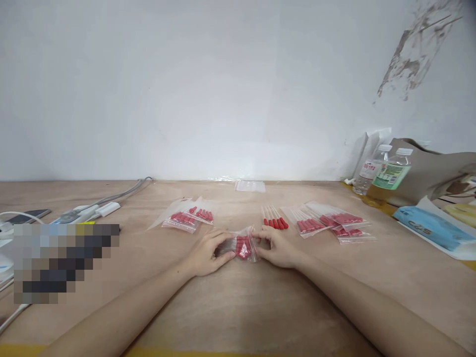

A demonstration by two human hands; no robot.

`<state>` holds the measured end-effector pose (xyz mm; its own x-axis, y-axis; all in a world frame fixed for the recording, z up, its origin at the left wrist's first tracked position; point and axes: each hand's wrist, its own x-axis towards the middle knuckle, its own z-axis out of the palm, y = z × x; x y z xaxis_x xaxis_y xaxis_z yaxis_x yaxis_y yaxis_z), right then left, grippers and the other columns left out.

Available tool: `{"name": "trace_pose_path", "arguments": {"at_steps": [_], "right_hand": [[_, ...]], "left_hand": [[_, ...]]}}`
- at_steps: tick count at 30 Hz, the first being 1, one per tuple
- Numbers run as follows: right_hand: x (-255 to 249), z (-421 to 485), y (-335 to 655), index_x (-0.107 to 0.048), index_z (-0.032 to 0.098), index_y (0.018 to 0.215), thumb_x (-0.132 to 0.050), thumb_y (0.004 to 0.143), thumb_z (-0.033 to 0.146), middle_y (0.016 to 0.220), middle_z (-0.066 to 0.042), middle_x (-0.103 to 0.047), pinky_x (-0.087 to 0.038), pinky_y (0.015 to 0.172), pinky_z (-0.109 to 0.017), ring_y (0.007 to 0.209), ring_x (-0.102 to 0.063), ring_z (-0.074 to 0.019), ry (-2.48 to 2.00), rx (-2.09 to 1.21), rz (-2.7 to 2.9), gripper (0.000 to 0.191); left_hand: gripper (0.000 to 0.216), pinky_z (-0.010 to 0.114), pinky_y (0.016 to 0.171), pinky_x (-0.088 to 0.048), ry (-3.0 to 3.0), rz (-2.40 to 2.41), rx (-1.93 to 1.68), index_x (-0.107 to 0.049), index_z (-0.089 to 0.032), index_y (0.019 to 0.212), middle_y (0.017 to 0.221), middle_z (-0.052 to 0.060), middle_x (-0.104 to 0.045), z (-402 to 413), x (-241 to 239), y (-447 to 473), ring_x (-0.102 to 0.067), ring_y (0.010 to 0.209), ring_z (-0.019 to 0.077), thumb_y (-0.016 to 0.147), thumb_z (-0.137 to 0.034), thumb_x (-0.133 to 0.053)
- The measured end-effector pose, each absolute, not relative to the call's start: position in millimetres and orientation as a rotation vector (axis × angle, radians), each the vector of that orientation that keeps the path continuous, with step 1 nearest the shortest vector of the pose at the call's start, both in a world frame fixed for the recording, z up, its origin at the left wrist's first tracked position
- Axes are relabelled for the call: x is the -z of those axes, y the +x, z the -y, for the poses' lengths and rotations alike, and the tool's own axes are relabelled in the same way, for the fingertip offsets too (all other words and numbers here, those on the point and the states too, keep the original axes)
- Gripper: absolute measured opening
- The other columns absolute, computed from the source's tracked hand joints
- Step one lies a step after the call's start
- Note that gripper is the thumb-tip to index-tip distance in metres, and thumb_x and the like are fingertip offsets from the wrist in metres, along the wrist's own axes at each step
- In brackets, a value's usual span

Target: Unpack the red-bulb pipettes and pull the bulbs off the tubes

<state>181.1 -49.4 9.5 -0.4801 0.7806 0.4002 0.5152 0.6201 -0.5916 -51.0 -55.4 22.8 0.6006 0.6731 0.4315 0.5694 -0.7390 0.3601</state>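
Between my two hands lies a small clear zip bag (243,246) with several red-tipped sticks inside. My left hand (211,252) grips the bag's left end between thumb and fingers. At the right end, by the zip edge, my right hand (277,248) pinches the plastic. Just beyond my right hand, several loose red-tipped white sticks (274,222) lie side by side on the table. Filled bags (182,218) of the same sticks rest to the left, and more filled bags (340,220) overlap to the right.
Flat clear plastic bags (250,186) lie by the wall. Two bottles (392,171) and a grey-brown bag (431,168) stand at the back right, with a blue packet (433,225) in front. Cables and a white power strip (87,212) occupy the left side of the wooden table (238,307).
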Motion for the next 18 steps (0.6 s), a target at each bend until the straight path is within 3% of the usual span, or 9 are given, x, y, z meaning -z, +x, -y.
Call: {"name": "trace_pose_path", "arguments": {"at_steps": [4, 8, 14, 18], "right_hand": [[-9, 55, 171, -0.062, 0.02, 0.097, -0.055, 0.073, 0.013, 0.099, -0.004, -0.059, -0.043, 0.065, -0.024, 0.072, -0.054, -0.0115, -0.933, -0.541, 2.131, 0.026], [-15, 56, 168, -0.062, 0.02, 0.084, -0.054, 0.073, 0.012, 0.084, 0.0, -0.064, -0.043, 0.067, -0.024, 0.075, -0.056, -0.0135, -0.992, -0.518, 2.215, 0.016], [-12, 50, 165, -0.059, 0.017, 0.074, -0.057, 0.071, 0.019, 0.07, 0.001, -0.063, -0.042, 0.058, -0.023, 0.064, -0.056, -0.0119, -1.022, -1.008, 2.014, 0.004], [-12, 53, 158, -0.056, 0.018, 0.081, -0.063, 0.068, 0.026, 0.072, 0.002, -0.062, -0.044, 0.058, -0.023, 0.063, -0.057, -0.0116, -0.918, -1.379, 1.796, 0.017]], "left_hand": [[0.039, 0.033, 0.082, -0.043, 2.665, -0.993, -0.807, -0.054, -0.021, 0.112, 0.103, 0.008, -0.06, 55, -21, -54, -0.055, 0.094, 0.0208, 0.076, -0.037, -0.057], [0.042, 0.031, 0.077, -0.044, 2.619, -1.002, -0.788, -0.053, -0.021, 0.112, 0.098, 0.007, -0.061, 54, -23, -54, -0.056, 0.089, 0.0198, 0.075, -0.039, -0.058], [0.042, 0.031, 0.08, -0.044, 2.569, -1.011, -0.806, -0.053, -0.02, 0.114, 0.102, 0.007, -0.061, 53, -23, -54, -0.055, 0.091, 0.0196, 0.076, -0.038, -0.057], [0.042, 0.03, 0.078, -0.045, 2.571, -1.012, -0.803, -0.053, -0.02, 0.114, 0.1, 0.007, -0.061, 52, -22, -54, -0.056, 0.089, 0.0193, 0.077, -0.038, -0.057]]}}
